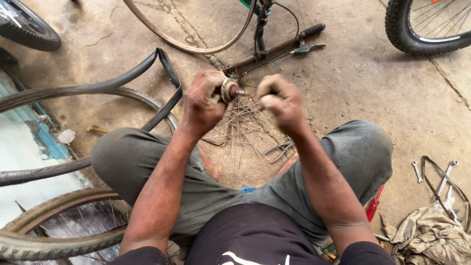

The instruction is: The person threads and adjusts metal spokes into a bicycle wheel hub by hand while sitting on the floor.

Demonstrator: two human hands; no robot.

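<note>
Head camera looked down over a seated person's dark shirt and grey trousers (343, 157), knees spread wide on a dusty concrete floor (373, 83). Nearest on the right, a red-handled screwdriver (374, 205) lay just beside the right thigh, with a crumpled rag (429, 238) and a few wrenches (417, 172) a little farther out. On the left, a worn bicycle tyre (54, 245) curved close to the left knee.

Both forearms reached forward between the knees. The left hand (202, 104) was curled tightly around a wheel hub (228, 90), a rusty metal cylinder whose round flange and axle end stuck out toward the right. The right hand (280, 100) sat just beside that axle end, its fingers pressed together into a fist; it was blurred, and whether it pinched a spoke or a small tool could not be told. The hub was held in the air above a loose heap of thin spokes (243, 125) scattered on the floor.

Farther out on the left, a black inner tube (147, 64) looped over a bare rim (117, 93). Beyond the hands lay a handlebar (274, 46) with a black grip and a brake lever (306, 47), next to another bare rim (196, 46). At the far corners, a spoked wheel (427, 29) stood on the right and a tyre (29, 29) on the left.
</note>
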